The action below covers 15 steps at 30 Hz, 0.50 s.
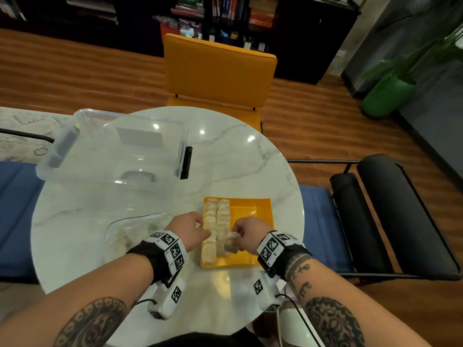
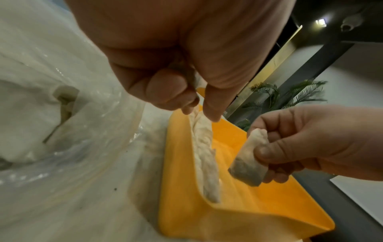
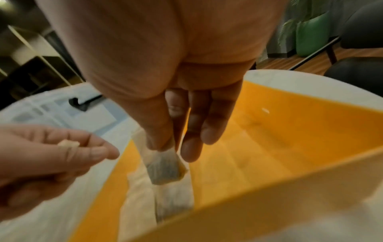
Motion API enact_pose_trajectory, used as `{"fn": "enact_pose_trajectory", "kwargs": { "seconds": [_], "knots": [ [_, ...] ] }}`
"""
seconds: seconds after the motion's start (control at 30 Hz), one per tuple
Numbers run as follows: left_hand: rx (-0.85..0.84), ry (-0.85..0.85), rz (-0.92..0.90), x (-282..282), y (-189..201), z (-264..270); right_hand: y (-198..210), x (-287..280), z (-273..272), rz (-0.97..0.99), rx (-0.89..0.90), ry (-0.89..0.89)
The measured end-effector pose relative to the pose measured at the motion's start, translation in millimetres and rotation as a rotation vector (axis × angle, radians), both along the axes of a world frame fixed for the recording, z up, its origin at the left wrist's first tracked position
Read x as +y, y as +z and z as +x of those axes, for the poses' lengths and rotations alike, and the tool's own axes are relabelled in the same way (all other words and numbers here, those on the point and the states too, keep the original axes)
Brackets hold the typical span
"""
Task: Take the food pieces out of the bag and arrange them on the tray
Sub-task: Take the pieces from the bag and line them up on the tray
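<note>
A yellow tray (image 1: 253,214) sits on the round marble table (image 1: 238,159), with two rows of pale food pieces (image 1: 216,221) along its left side. My right hand (image 1: 236,237) pinches one food piece (image 3: 165,167) between thumb and fingers, hanging just above the near end of the second row. My left hand (image 1: 200,225) hovers at the tray's left edge over the first row and pinches a smaller pale piece (image 2: 194,78). The clear plastic bag (image 1: 130,231) lies left of the tray, behind my left wrist, with more pieces inside.
A clear plastic storage box (image 1: 112,146) stands at the table's back left. A yellow chair (image 1: 218,71) is behind the table, a black chair (image 1: 390,216) to the right, and a green pot (image 1: 385,96) farther off. The tray's right half (image 1: 258,211) is bare.
</note>
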<state>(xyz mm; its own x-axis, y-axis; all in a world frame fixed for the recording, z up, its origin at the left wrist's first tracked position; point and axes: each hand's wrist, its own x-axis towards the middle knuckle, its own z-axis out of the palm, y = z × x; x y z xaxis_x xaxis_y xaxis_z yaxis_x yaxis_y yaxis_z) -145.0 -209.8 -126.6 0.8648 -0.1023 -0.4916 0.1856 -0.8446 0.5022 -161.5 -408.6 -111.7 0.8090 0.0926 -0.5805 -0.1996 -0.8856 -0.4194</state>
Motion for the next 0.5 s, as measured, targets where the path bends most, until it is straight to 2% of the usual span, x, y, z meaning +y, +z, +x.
{"fn": "enact_pose_trajectory", "kwargs": {
  "seconds": [0.2,0.37,0.5],
  "knots": [
    [0.039,-0.044,0.069,-2,-9,-4,-30,16,4,-0.112,0.087,0.114],
    [0.049,-0.032,0.068,-1,-9,-2,-38,21,14,-0.127,0.051,0.039],
    [0.066,-0.018,0.06,0,-9,-1,-40,23,15,-0.14,0.054,0.055]
  ]
}}
